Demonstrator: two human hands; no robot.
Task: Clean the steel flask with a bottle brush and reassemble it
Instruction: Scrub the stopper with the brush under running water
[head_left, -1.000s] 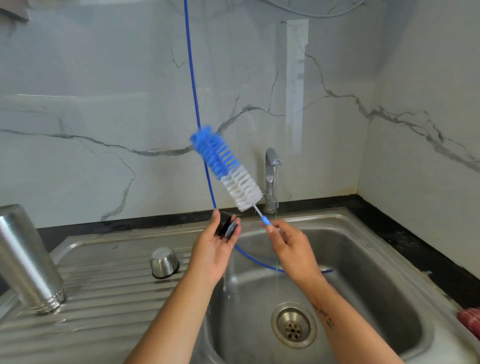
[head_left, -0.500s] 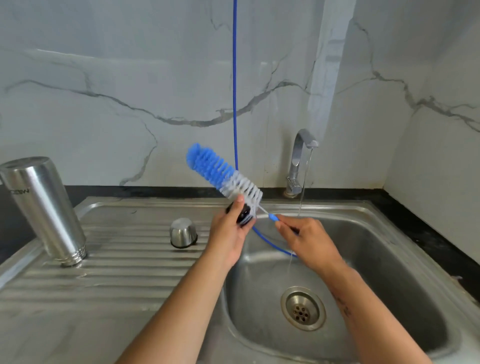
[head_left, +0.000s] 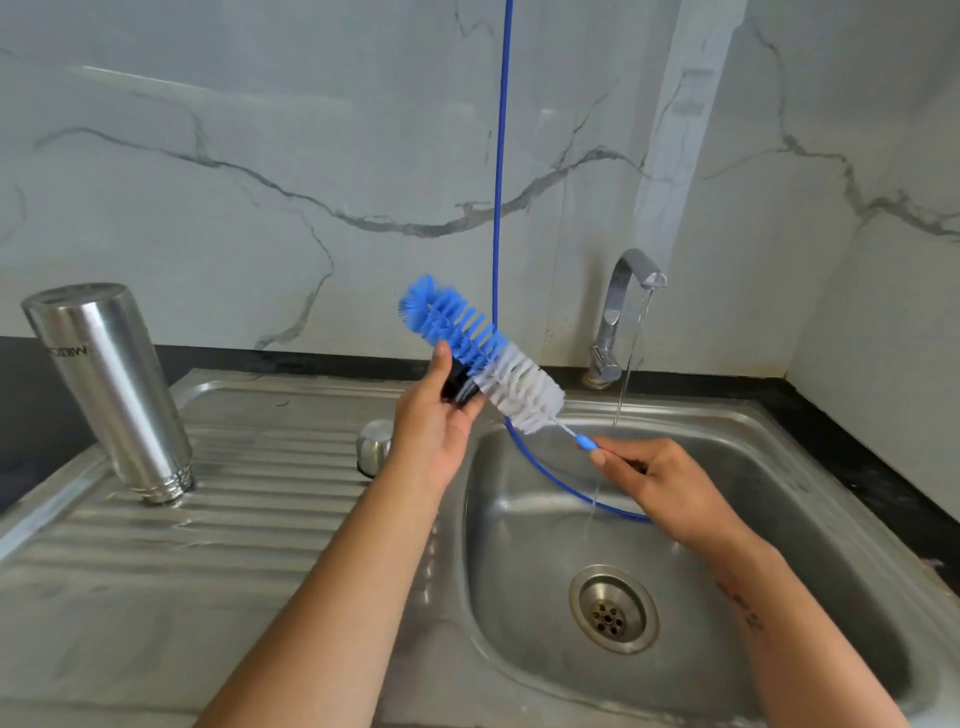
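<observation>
Steel flask (head_left: 111, 387) upside down, left edge of drainboard (head_left: 218, 519). Black stopper (head_left: 457, 387) gripped in left hand (head_left: 434, 431), bottle brush (head_left: 480, 353) bristles against it; right hand (head_left: 657, 483) pinching brush handle over basin. Steel cap (head_left: 375, 447) mid-drainboard. Tap (head_left: 618, 317) running.

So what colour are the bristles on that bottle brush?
Blue on the tip half, white nearer the handle, on the bottle brush; the head view shows it.

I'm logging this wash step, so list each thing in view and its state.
Steel flask: upside down on drainboard, uncapped.
Steel cap: on drainboard.
Black stopper: held in left hand.
Bottle brush: bristles against stopper, handle pinched by right hand.
Tap: running.
</observation>
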